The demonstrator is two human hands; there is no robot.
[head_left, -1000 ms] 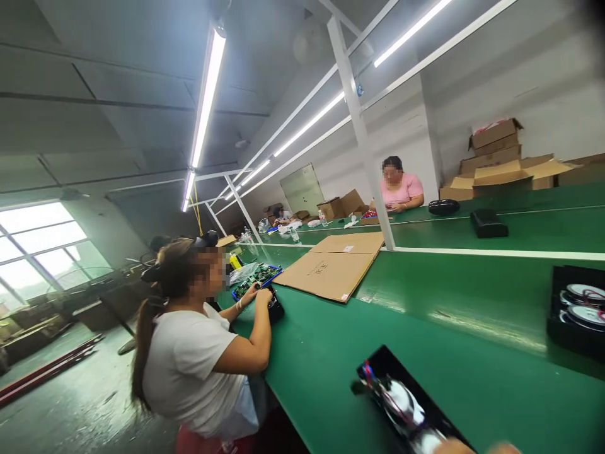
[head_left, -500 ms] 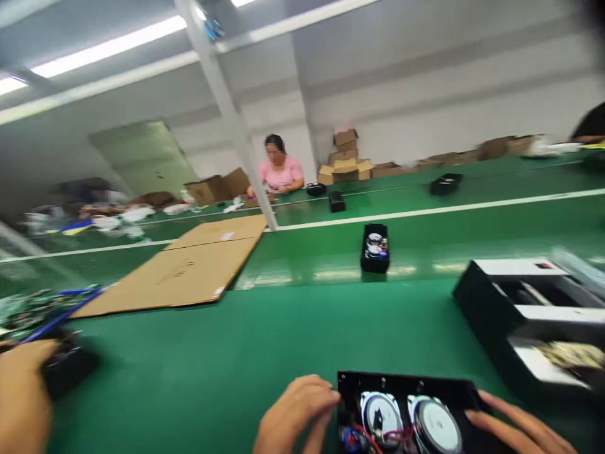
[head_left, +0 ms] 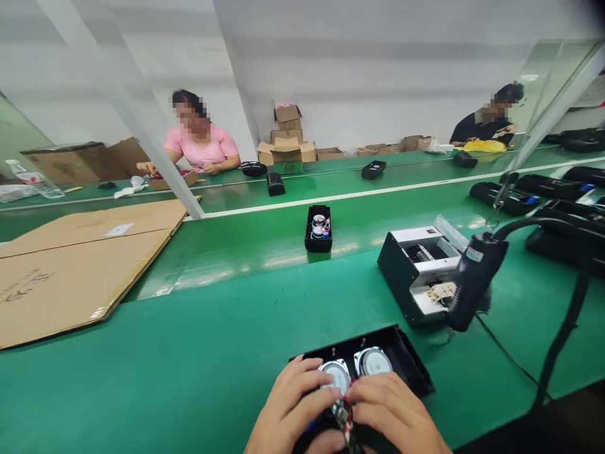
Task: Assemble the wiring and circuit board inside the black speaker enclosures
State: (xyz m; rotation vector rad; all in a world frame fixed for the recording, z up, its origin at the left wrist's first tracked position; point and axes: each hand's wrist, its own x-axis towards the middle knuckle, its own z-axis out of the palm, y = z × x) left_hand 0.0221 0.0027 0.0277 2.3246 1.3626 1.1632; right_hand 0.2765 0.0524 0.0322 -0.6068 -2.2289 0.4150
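A black open speaker housing (head_left: 399, 353) lies on the green bench right in front of me, with two round silver-faced speakers in it. The left speaker (head_left: 336, 376) is partly covered by my left hand (head_left: 290, 403), and the right speaker (head_left: 373, 361) shows above my right hand (head_left: 392, 410). Both hands meet over the housing's near end. Their fingers close on a small bundle of red and black wires (head_left: 343, 416) between them. The near part of the housing is hidden under my hands.
To the right stand a white-and-black boxy device (head_left: 416, 271) and a hanging black power tool (head_left: 475, 280) on a cord. A cardboard sheet (head_left: 80, 271) lies to the left. Another speaker housing (head_left: 318, 228) sits farther along the bench, and co-workers (head_left: 201, 135) sit beyond.
My view has swung right and down. My hands have moved from the sides of the speaker housing inward onto the wires, and the housing now sits nearer the middle of the view.
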